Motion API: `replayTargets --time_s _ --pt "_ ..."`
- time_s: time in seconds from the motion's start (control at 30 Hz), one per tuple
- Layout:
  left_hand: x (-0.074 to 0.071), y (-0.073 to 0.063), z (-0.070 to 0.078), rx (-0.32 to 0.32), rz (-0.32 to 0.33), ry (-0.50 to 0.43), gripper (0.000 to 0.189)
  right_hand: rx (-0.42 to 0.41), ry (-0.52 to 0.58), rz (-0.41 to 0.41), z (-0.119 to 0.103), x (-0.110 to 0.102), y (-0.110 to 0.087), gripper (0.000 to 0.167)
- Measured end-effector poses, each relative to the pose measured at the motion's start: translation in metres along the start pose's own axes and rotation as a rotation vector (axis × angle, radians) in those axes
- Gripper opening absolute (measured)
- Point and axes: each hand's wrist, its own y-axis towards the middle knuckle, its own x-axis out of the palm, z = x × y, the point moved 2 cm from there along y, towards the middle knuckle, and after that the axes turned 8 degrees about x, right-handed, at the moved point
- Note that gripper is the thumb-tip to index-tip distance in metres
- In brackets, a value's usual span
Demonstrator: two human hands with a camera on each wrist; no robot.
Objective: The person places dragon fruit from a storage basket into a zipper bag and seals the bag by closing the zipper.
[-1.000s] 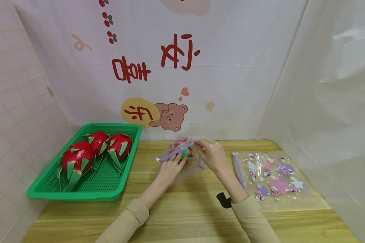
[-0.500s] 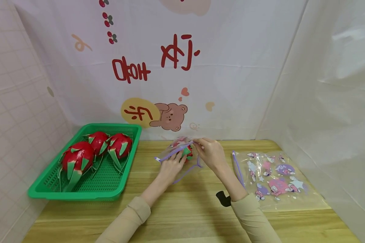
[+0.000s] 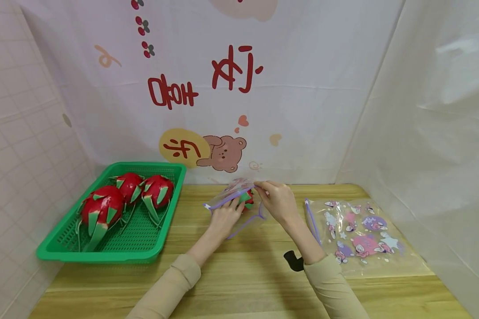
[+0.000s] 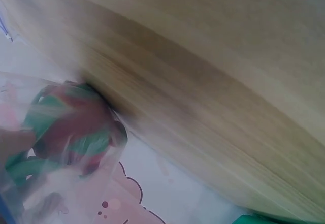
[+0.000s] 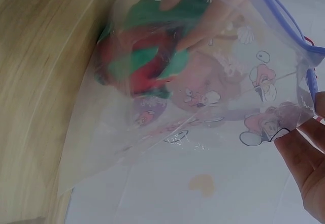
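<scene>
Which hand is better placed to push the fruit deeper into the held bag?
Probably the left hand: its fingers reach inside this bag, at the fruit, while the right hand pinches the bag's edge.

We observe a white backdrop (image 3: 311,97) at upper centre, a bear print (image 3: 225,154) at centre, grid-patterned sheeting (image 3: 24,150) at left, and a wooden tabletop (image 3: 243,283) at bottom.

Light-brown wood-grain table (image 3: 239,288). A green basket (image 3: 100,256) stands left of the left hand (image 3: 225,219); a flat, clear printed bag (image 3: 367,248) lies right of the right hand (image 3: 279,204); an open bag (image 3: 233,189) rests between them.
</scene>
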Motion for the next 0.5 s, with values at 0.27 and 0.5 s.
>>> replayTargets --time_s 0.27,0.5 --pt "0.0034 0.0026 0.0003 0.001 -0.032 0.015 0.055 -0.021 0.007 0.022 0.0016 -0.0008 -0.0003 0.01" --pt "0.0072 0.0048 -0.0029 0.015 0.018 0.08 0.05 -0.029 -0.002 0.034 0.0019 -0.002 -0.0002 0.01"
